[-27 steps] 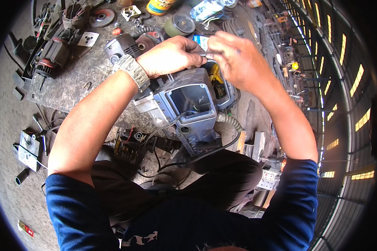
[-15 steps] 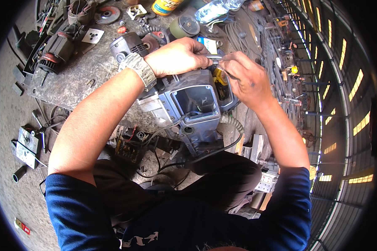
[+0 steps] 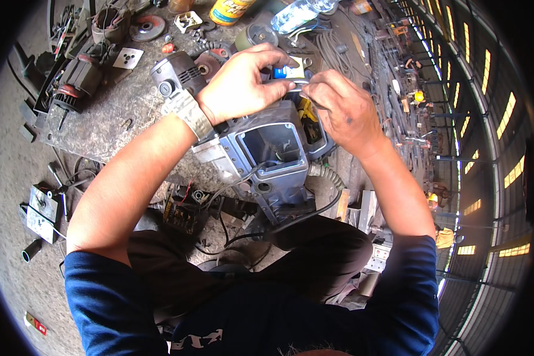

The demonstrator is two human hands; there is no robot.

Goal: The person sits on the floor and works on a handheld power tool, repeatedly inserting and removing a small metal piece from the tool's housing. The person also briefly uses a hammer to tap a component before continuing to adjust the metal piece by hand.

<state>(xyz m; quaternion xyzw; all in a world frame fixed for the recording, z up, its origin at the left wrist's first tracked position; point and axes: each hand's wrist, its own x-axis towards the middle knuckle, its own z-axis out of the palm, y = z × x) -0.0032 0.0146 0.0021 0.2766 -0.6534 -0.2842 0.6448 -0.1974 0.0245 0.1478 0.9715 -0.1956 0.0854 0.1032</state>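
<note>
Reaching with both hands over a grey housing (image 3: 269, 171), straight ahead at twelve o'clock on the worktop (image 3: 86, 127).
Parting the left hand's (image 3: 240, 86) thumb and forefinger widely at eleven o'clock from its middle; curling the right hand's (image 3: 347, 113) fingers together at two o'clock, cannot tell whether around anything, near yellow parts (image 3: 307, 113).

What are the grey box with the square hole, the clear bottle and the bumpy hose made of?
The grey box looks like metal, dull and scuffed, with bright edges around its hole. The clear bottle seems thin, glossy plastic, since it is see-through and glinting. The bumpy hose has dull ridges, maybe plastic or flexible metal; I can't tell which.
</note>
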